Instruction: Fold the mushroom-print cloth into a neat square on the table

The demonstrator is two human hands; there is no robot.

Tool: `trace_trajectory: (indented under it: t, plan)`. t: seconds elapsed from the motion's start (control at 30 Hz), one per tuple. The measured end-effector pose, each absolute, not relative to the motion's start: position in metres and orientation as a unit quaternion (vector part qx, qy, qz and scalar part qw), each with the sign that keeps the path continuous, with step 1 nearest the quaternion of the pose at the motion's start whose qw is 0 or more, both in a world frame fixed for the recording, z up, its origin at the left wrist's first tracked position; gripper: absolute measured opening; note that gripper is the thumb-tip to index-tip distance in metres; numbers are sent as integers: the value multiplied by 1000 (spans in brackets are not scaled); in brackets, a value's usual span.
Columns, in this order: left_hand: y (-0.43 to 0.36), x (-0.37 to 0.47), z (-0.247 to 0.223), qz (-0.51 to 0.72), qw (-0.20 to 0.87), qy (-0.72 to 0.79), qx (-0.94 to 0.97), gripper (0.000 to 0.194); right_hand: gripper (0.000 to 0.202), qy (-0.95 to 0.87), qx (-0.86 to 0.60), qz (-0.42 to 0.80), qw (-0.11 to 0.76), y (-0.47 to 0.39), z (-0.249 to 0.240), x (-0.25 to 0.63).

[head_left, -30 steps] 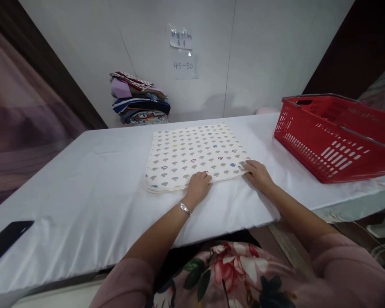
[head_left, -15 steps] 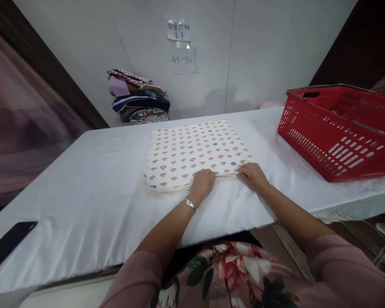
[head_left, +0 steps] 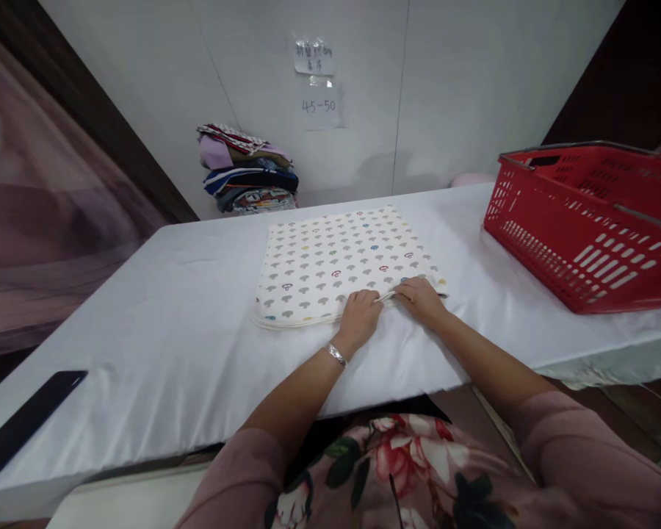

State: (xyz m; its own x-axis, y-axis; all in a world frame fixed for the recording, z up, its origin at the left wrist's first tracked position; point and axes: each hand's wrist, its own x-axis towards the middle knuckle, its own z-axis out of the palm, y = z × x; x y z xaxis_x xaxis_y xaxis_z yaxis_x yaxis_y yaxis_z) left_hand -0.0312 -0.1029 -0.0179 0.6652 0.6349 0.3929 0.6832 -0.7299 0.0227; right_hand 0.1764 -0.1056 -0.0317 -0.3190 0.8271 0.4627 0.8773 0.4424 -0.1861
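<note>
Evidently, the work on the folded cloth (head_left: 341, 264) is sitting partway: the fabric is already lying in several layers, its upper face is spreading nearly smooth, and the layer edges are showing at the rounded near-left corner. What is remaining unsettled is the near edge, where the hem is bunching and lifting slightly between the hands; beyond the right hand, the near-right corner is rising a little, with a dark gap showing under it. No further fold is crossing the top face.

The cloth is resting on the white-covered surface (head_left: 170, 323), in front of the person and towards the far side. Its longer direction seems to be running from left to right, though the slanting view is shortening the depth, so this is a judgement. The near edge is slanting, its right end lying farther from the person than its left. The printed mushrooms are pointing their caps away, towards the wall.

The left hand (head_left: 360, 316) is curling its fingers over the near edge and appears to be grasping it; the right hand (head_left: 421, 301) is pinching the same edge just beside it. A red basket (head_left: 562, 222) is standing to the right, apart from the cloth.
</note>
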Motion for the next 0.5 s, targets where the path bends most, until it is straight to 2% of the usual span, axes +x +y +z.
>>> trace_trajectory:
  t: [0.2,0.5]
  plan:
    - [-99,-22,-20,-190,101,-368,-905,20,22,-808,-524,-53,264,-106,-38,178]
    - [-92,-17,-15,-137,84,-321,-933,24,23,-810,-518,-39,272,-107,-39,177]
